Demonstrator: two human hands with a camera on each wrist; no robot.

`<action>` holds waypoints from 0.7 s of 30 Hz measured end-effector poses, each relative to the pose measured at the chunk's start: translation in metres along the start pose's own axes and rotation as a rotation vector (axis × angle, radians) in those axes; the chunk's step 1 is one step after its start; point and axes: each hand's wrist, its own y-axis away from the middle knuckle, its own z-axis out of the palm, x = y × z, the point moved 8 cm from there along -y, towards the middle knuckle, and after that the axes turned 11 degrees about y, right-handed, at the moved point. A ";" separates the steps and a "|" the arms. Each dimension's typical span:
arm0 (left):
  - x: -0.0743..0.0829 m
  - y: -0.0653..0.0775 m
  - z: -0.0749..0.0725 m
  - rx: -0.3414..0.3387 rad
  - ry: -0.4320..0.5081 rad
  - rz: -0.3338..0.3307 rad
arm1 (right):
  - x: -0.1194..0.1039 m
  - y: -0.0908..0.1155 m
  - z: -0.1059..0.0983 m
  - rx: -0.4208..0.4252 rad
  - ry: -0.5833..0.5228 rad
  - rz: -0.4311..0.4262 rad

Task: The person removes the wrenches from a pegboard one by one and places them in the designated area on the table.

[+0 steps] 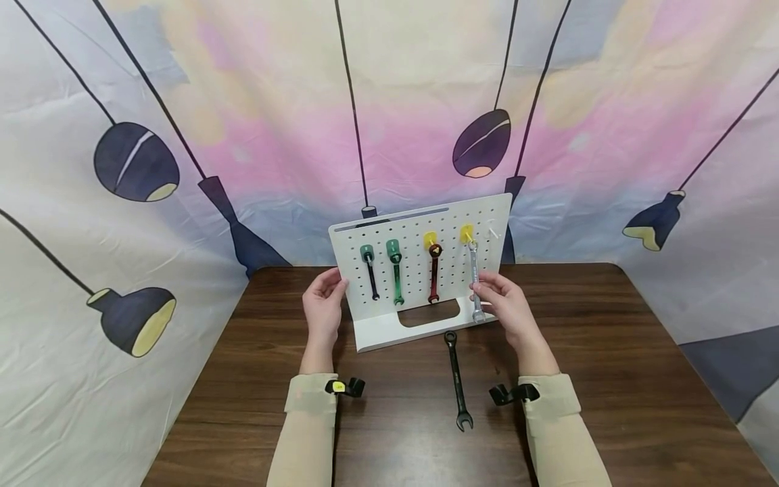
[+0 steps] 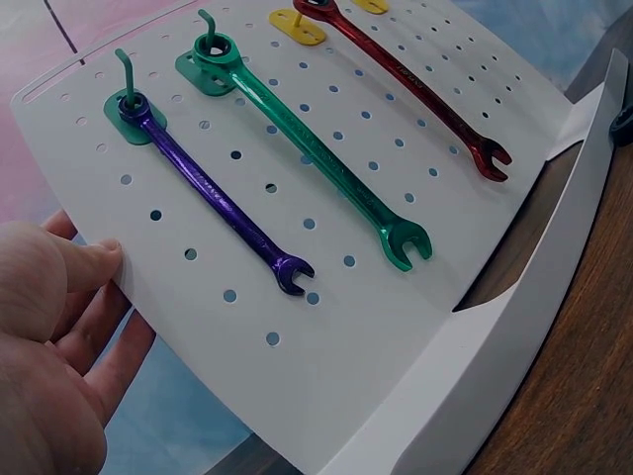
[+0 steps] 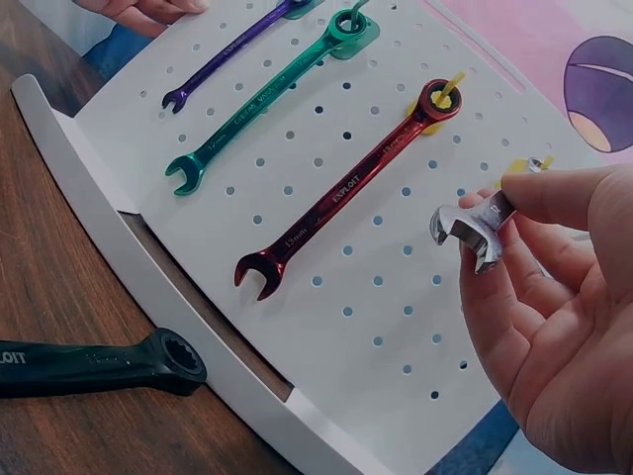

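My left hand grips the left edge of a white pegboard stand, thumb on the front and fingers behind. With my right hand I pinch a silver combination wrench between thumb and fingers. Its ring end is up at the right yellow hook, and its open jaw points down and toward the camera in the right wrist view. To its left hang a purple wrench, a green wrench and a red wrench, each by its ring end.
A black wrench lies on the dark wooden table in front of the stand, ring end close to its base lip. A clear hook sits bare at the board's right. A patterned cloth hangs behind.
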 end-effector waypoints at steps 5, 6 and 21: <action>0.001 0.000 0.000 -0.002 -0.012 0.007 | -0.003 0.002 0.000 -0.008 -0.009 0.010; 0.001 0.000 0.000 0.000 -0.016 0.006 | -0.003 0.002 0.000 -0.009 -0.010 0.015; 0.001 0.001 0.000 0.013 -0.011 -0.010 | -0.004 0.005 0.004 -0.003 -0.059 0.016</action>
